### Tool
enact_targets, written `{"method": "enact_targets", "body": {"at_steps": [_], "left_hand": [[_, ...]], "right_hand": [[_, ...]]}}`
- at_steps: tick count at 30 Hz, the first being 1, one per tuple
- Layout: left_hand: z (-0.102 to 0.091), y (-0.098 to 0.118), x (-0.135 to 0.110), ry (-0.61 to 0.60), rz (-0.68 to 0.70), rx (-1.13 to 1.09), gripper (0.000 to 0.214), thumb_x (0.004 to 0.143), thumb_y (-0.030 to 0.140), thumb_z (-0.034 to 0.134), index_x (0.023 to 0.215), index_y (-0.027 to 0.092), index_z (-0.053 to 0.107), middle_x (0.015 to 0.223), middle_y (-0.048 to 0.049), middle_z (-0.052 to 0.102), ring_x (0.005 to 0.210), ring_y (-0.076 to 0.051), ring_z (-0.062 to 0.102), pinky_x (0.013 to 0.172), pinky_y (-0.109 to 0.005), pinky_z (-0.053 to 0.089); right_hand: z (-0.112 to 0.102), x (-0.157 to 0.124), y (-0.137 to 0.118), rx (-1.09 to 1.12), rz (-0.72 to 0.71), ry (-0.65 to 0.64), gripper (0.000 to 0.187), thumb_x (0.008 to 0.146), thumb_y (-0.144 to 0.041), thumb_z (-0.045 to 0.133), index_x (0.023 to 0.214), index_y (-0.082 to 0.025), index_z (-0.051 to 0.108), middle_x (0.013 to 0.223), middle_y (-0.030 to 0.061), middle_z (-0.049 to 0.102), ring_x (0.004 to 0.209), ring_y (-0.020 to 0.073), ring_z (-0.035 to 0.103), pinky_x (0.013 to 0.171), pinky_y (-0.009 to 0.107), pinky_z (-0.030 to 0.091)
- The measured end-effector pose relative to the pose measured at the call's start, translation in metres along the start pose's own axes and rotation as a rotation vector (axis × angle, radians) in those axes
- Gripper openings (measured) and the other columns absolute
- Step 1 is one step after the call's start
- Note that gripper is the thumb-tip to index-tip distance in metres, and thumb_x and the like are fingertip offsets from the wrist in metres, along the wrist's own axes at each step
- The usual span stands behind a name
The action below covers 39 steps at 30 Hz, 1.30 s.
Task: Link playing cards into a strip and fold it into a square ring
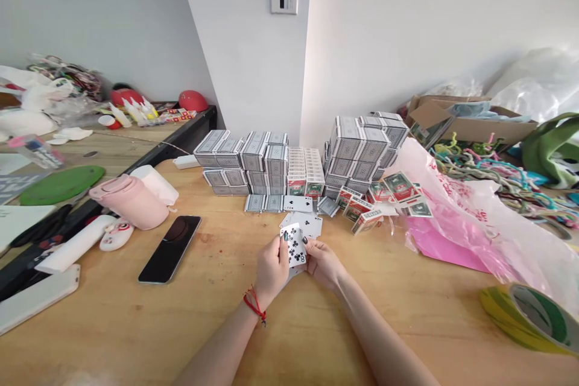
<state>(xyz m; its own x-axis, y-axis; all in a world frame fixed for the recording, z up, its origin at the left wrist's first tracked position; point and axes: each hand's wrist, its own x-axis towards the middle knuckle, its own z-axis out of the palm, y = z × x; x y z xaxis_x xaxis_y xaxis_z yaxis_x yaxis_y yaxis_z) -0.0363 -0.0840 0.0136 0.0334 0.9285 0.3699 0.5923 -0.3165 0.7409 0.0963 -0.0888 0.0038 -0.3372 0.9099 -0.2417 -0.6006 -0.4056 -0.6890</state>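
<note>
Above the middle of the table my left hand [272,265] is closed on some playing cards [296,246], thumb on top; the front one is an eight of clubs. From the other side my right hand [323,262] pinches the right edge of these cards. Just beyond my fingers lie loose face-up cards [312,226]. A two of spades [297,204] rests behind them, between grey-backed cards [274,203]. How many cards I hold is hidden.
Stacked grey card decks [265,160] stand at the back, with card boxes [296,172] between stacks and loose boxes [366,214] to the right. A phone [170,250] and pink bottle [136,202] lie left. Pink plastic [452,241] and a tape roll [529,316] occupy the right.
</note>
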Motion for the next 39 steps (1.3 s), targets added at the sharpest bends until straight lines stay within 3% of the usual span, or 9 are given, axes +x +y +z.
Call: {"method": "enact_targets", "body": {"at_steps": [8,15,21,28,34,39], "left_hand": [[-0.002,-0.001,0.001,-0.079,0.106,0.05,0.026,0.085,0.024,0.03,0.06,0.019,0.033,0.049,0.003,0.039,0.045,-0.009,0.036,0.046,-0.021,0.026],[-0.001,0.004,0.0,-0.1,0.083,-0.005,0.027,0.085,0.024,0.029,0.059,0.019,0.029,0.048,0.0039,0.036,0.043,-0.008,0.033,0.045,-0.021,0.025],[0.0,0.003,-0.001,-0.124,0.011,-0.054,0.028,0.086,0.027,0.029,0.059,0.02,0.027,0.048,0.0045,0.035,0.043,-0.008,0.033,0.044,-0.021,0.023],[0.003,0.0,-0.001,-0.203,-0.052,-0.05,0.025,0.087,0.03,0.027,0.067,0.02,0.037,0.052,0.0028,0.043,0.045,-0.01,0.04,0.044,-0.021,0.026],[0.009,0.002,-0.004,-0.185,-0.06,0.027,0.024,0.087,0.028,0.026,0.071,0.019,0.042,0.053,0.0001,0.048,0.045,-0.011,0.044,0.044,-0.022,0.026],[0.012,0.003,-0.004,-0.133,-0.067,0.098,0.029,0.087,0.028,0.028,0.065,0.019,0.044,0.05,-0.0014,0.05,0.043,-0.012,0.045,0.043,-0.022,0.024]], "right_hand": [[0.002,0.001,-0.002,-0.017,-0.03,0.066,0.027,0.059,-0.037,0.074,0.057,-0.016,0.058,0.051,-0.0029,0.057,0.046,0.0086,0.048,0.051,0.022,0.039],[-0.004,0.005,0.004,-0.086,-0.061,0.156,0.028,0.057,-0.037,0.074,0.056,-0.016,0.056,0.05,-0.0028,0.054,0.045,0.0088,0.045,0.049,0.022,0.036],[-0.009,0.006,0.009,-0.288,-0.153,0.196,0.031,0.062,-0.042,0.069,0.058,-0.017,0.052,0.047,-0.0055,0.043,0.042,0.0066,0.034,0.043,0.02,0.026],[0.002,0.002,0.01,-0.488,-0.291,0.159,0.03,0.073,-0.048,0.054,0.083,-0.021,0.048,0.058,-0.0049,0.046,0.047,0.0095,0.037,0.046,0.021,0.031],[0.005,-0.001,0.008,-0.813,-0.433,0.399,0.033,0.079,-0.049,0.043,0.063,-0.021,0.037,0.056,-0.0048,0.037,0.051,0.0104,0.033,0.047,0.021,0.029],[0.01,-0.002,0.009,-0.878,-0.452,0.48,0.041,0.079,-0.054,0.041,0.055,-0.021,0.035,0.051,-0.0042,0.034,0.05,0.0106,0.031,0.047,0.022,0.027]]}}
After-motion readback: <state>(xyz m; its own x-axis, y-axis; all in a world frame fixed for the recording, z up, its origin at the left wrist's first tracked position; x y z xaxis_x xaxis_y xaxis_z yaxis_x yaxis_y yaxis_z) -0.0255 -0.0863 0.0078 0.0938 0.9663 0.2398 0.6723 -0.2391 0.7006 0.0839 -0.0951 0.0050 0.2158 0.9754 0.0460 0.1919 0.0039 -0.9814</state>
